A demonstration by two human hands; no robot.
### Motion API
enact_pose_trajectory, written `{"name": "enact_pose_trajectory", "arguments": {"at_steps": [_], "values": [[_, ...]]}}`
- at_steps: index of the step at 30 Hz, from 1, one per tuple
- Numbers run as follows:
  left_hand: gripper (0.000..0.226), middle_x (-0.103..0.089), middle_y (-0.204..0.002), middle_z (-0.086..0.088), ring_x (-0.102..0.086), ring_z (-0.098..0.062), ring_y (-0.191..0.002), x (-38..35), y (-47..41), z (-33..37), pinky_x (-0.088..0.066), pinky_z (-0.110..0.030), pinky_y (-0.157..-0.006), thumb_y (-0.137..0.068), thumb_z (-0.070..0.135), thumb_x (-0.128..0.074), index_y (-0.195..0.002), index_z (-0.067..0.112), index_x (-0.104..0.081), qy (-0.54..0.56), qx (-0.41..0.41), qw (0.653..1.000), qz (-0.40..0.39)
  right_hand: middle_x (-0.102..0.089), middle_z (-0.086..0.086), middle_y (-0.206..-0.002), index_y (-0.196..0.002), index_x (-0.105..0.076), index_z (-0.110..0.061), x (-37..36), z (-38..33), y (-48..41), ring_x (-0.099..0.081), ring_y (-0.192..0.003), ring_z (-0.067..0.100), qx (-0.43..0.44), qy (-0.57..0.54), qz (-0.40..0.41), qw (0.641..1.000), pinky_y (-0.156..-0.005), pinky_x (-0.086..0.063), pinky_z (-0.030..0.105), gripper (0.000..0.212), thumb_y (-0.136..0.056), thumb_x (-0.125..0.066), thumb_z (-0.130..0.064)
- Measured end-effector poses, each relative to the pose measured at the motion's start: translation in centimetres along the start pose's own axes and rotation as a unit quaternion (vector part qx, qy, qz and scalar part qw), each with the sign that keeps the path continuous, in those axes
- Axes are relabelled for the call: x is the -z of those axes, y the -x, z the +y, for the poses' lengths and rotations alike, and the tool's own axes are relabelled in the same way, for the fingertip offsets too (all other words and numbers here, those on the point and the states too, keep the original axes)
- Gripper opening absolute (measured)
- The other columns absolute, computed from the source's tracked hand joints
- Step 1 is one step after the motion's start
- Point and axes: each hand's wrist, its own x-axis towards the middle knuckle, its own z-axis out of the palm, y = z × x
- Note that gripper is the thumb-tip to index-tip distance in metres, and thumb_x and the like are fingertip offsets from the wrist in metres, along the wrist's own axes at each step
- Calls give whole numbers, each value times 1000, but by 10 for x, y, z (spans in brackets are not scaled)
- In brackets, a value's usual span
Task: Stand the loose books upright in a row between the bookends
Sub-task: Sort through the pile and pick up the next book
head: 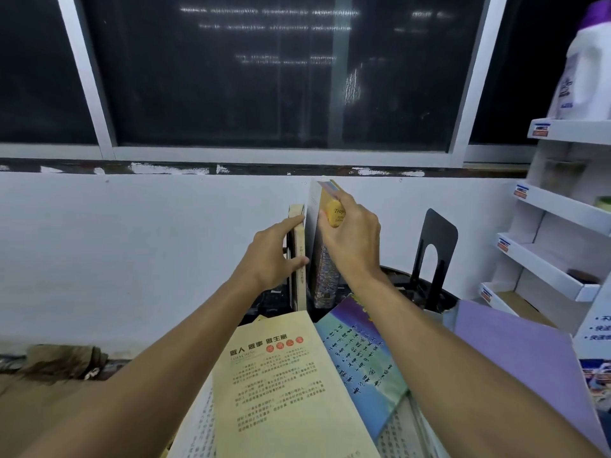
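Yellow paperback (325, 272), "Troy" legible on its cover, stands upright, pinched near its top by the right hand (350, 236). It looks light and floppy, so it is probably best gripped along the spine. Just left, the left hand (271, 256) braces a cream book (300, 282) with straight fingers. A black bookend (436, 249) stands right of the right hand. Nearer, a loose tan book (284, 391) reads "做人 做事".

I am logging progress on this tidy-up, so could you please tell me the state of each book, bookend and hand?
Thin cream book: upright, steadied by left hand.
Tall book: roughly upright, gripped near its top by right hand.
Black bookend: standing, apart from the books.
Beige book: lying flat.
Blue book: lying down.
Purple book: lying down.
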Motion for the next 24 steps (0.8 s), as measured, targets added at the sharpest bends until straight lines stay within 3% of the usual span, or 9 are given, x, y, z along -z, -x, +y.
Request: {"name": "enact_pose_trajectory", "arguments": {"at_steps": [3,5,9,13,21,24], "values": [[81,-48,-155,-1,-57,-27,-130,2,1,0,-48,-39,-108,-84,24,-83,-153,31,-41,5,0,1000,-3,-73,3,-118,-142,-57,-31,-7,2,8,-68,-95,24,8,14,-6,1000,-97,-52,49,49,-94,-66,-26],[81,-48,-155,0,-58,-26,-129,2,2,0,-48,-31,-103,-84,22,-82,-153,31,-41,7,-3,1000,-5,-72,2,-121,-144,-54,-33,-9,6,13,-63,-103,22,6,26,-25,999,-102,-49,45,51,-95,-66,-28],[81,-48,-154,2,-58,-25,-128,1,4,0,-44,-20,-94,-85,19,-82,-154,31,-40,12,-15,1000,-3,-74,5,-109,-144,-54,-30,-12,17,21,-68,-88,23,-2,30,-38,999,-80,-58,41,52,-94,-67,-27],[80,-47,-154,3,-57,-23,-128,-1,4,0,-42,-18,-93,-86,19,-81,-154,31,-40,17,-15,1000,-2,-73,5,-96,-142,-57,-29,-14,24,23,-67,-80,22,-10,26,-44,999,-72,-57,34,50,-94,-68,-28],[80,-48,-154,1,-59,-25,-127,-1,4,3,-44,-20,-95,-86,18,-80,-154,30,-39,21,-3,1000,-7,-68,5,-86,-148,-48,-33,-3,23,15,-65,-76,22,-33,36,-163,985,-72,-59,39,57,-96,-61,-53],[81,-50,-152,0,-58,-26,-128,-1,3,4,-47,-27,-98,-86,18,-81,-154,29,-40,19,-2,1000,-6,-70,4,-92,-148,-49,-29,11,20,8,-67,-85,22,-48,12,-238,970,-82,-58,43,62,-93,-63,-56]]}}
